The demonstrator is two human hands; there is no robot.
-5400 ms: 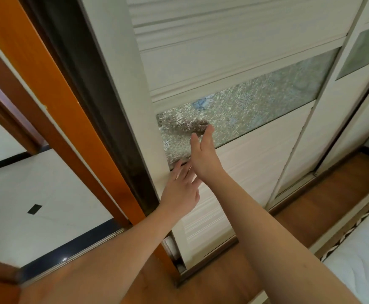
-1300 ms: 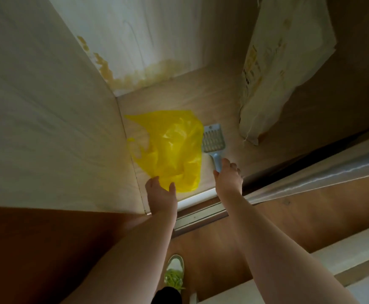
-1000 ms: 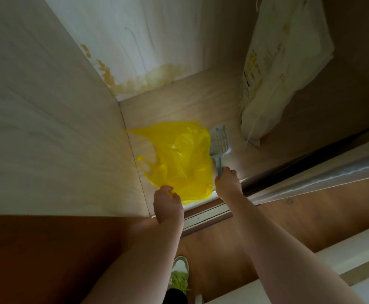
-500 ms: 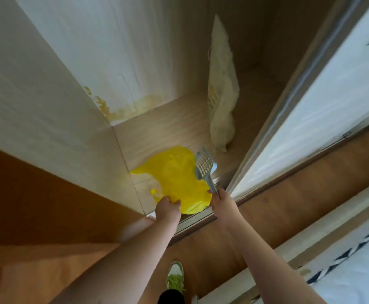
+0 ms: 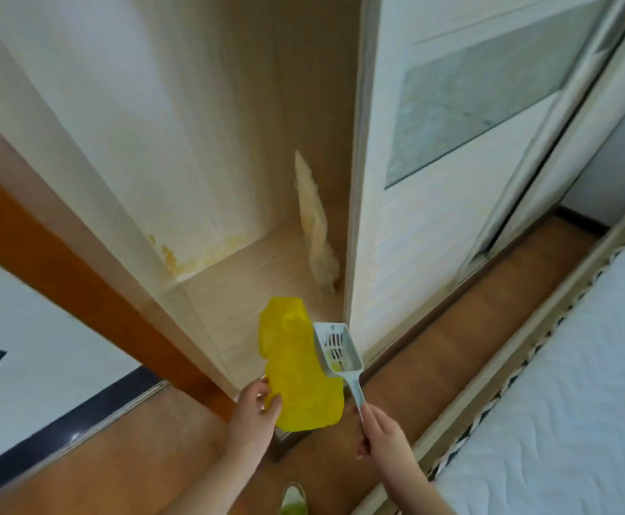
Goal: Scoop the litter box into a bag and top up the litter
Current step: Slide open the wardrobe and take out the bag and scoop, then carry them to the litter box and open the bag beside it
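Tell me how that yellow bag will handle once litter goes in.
The yellow bag hangs crumpled from the left hand, so it is probably thin, floppy and light. It likely won't stay open unaided, and may sag or stretch under clumps.

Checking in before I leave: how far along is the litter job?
Only fetching looks done: the left hand holds the yellow bag, the right hand holds the litter scoop. The litter sack sits in the wardrobe. No litter box in view; scooping and topping up remain.
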